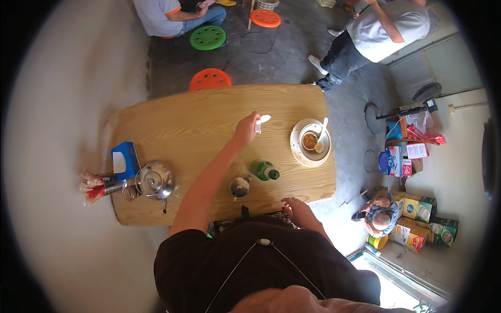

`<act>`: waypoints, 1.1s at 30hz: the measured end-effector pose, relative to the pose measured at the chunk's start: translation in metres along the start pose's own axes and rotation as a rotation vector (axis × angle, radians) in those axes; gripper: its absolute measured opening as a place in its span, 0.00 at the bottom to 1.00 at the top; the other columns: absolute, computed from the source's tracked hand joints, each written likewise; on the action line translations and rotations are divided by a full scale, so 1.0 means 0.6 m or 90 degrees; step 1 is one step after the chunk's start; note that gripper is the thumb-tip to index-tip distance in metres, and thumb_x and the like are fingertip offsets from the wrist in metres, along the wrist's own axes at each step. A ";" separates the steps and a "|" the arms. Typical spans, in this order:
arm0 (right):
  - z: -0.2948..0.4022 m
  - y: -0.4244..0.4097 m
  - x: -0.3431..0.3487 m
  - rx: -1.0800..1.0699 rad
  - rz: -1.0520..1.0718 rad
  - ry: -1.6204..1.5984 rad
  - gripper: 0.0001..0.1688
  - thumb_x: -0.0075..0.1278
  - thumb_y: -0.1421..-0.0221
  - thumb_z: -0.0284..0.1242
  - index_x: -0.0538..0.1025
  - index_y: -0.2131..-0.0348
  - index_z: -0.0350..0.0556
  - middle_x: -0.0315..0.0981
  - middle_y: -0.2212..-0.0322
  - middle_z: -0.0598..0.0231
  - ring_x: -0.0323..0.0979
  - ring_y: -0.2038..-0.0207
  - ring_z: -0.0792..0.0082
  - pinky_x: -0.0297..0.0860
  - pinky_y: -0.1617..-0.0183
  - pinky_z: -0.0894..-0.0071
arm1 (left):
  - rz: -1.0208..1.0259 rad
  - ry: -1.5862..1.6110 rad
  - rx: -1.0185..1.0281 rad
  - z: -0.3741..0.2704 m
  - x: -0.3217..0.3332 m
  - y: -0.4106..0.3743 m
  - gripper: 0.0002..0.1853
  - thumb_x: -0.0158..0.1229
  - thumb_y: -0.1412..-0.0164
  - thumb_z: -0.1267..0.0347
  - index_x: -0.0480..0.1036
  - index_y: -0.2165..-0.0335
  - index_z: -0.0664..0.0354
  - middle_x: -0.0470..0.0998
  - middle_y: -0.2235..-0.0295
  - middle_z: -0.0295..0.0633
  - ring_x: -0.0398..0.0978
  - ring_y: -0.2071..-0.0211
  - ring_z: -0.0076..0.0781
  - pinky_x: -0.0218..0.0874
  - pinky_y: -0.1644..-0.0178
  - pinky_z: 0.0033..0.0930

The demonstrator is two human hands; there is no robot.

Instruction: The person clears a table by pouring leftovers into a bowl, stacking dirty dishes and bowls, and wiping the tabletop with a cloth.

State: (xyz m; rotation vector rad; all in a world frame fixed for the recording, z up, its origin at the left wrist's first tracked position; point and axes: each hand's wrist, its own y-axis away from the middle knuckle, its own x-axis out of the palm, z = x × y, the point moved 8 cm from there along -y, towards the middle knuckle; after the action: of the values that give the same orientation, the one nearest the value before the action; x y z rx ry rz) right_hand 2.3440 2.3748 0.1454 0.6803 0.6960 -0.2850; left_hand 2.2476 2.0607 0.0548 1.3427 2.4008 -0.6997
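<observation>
My left hand (246,128) reaches out over the wooden table (188,117), closed on a crumpled white tissue (263,120). Near the table's front edge, my right hand (296,211) rests with its fingers apart and nothing in them. Between my arms stand an uncapped green glass bottle (265,170) and, left of it, a small metal pot (239,187) with a spout. To the right, a stack of white dishes (310,161) holds a small bowl of reddish food (310,141) and a white spoon (323,135).
At the table's left end are a steel kettle (154,180), a blue tissue box (127,160) and a chopstick holder (113,186). Beyond the far edge stand an orange stool (210,79) and a green stool (208,38). Several people are nearby, one standing (364,39). Cartons (411,227) line the right wall.
</observation>
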 end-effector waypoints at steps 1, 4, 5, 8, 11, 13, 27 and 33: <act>-0.007 0.007 0.000 0.019 -0.007 -0.009 0.16 0.50 0.42 0.29 0.71 0.54 0.47 0.73 0.62 0.55 0.73 0.60 0.52 0.69 0.57 0.59 | 0.059 0.015 -0.006 -0.023 0.026 -0.018 0.08 0.48 0.42 0.78 0.69 0.63 0.62 0.75 0.72 0.51 0.73 0.67 0.50 0.62 0.64 0.46; -0.026 0.022 -0.003 0.062 -0.023 -0.044 0.16 0.50 0.42 0.28 0.71 0.54 0.48 0.74 0.62 0.55 0.73 0.59 0.53 0.69 0.57 0.59 | 0.201 0.021 0.049 -0.058 0.089 -0.044 0.12 0.49 0.43 0.77 0.70 0.59 0.61 0.76 0.70 0.50 0.74 0.65 0.46 0.63 0.60 0.44; -0.028 0.025 -0.007 0.070 -0.026 -0.045 0.16 0.49 0.42 0.28 0.71 0.54 0.48 0.73 0.62 0.56 0.73 0.59 0.53 0.69 0.56 0.59 | 0.225 0.000 0.117 -0.042 0.112 -0.038 0.14 0.50 0.43 0.76 0.71 0.57 0.61 0.77 0.68 0.49 0.74 0.63 0.45 0.63 0.58 0.44; -0.035 0.030 -0.014 0.087 -0.034 -0.044 0.15 0.48 0.42 0.28 0.71 0.54 0.48 0.73 0.63 0.56 0.73 0.59 0.53 0.69 0.55 0.58 | 0.214 -0.174 0.329 0.009 0.159 0.006 0.18 0.51 0.44 0.74 0.71 0.53 0.61 0.75 0.60 0.48 0.72 0.56 0.43 0.62 0.51 0.42; -0.053 0.044 -0.003 0.106 -0.047 -0.047 0.16 0.50 0.43 0.27 0.71 0.54 0.48 0.74 0.63 0.56 0.73 0.59 0.54 0.69 0.56 0.60 | 0.242 -0.224 0.405 0.026 0.167 0.050 0.19 0.50 0.44 0.72 0.71 0.53 0.63 0.71 0.51 0.47 0.67 0.48 0.42 0.59 0.45 0.41; -0.053 0.038 -0.002 0.098 -0.045 -0.047 0.16 0.50 0.43 0.27 0.70 0.54 0.48 0.74 0.63 0.56 0.73 0.59 0.54 0.69 0.56 0.60 | 0.272 -0.210 0.383 0.062 0.148 0.073 0.18 0.49 0.43 0.72 0.71 0.53 0.64 0.68 0.47 0.47 0.64 0.44 0.42 0.56 0.42 0.41; 0.006 -0.018 0.019 -0.026 0.050 -0.003 0.14 0.46 0.41 0.31 0.71 0.56 0.46 0.72 0.62 0.53 0.70 0.58 0.50 0.67 0.54 0.54 | 0.202 -0.105 -0.063 0.073 -0.082 0.262 0.20 0.51 0.50 0.81 0.71 0.55 0.65 0.73 0.52 0.52 0.67 0.47 0.51 0.60 0.44 0.43; 0.021 -0.016 0.000 -0.036 0.006 0.011 0.15 0.50 0.43 0.28 0.72 0.55 0.46 0.74 0.64 0.54 0.73 0.61 0.52 0.69 0.57 0.58 | -0.041 -0.011 -0.016 0.047 -0.074 0.161 0.19 0.53 0.52 0.81 0.72 0.57 0.66 0.73 0.53 0.52 0.69 0.49 0.50 0.63 0.47 0.41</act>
State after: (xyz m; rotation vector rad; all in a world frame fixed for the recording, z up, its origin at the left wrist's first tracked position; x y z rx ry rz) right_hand 2.3458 2.3593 0.1479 0.6330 0.7144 -0.2500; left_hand 2.3539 2.0570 0.0269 1.2493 2.4397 -0.6927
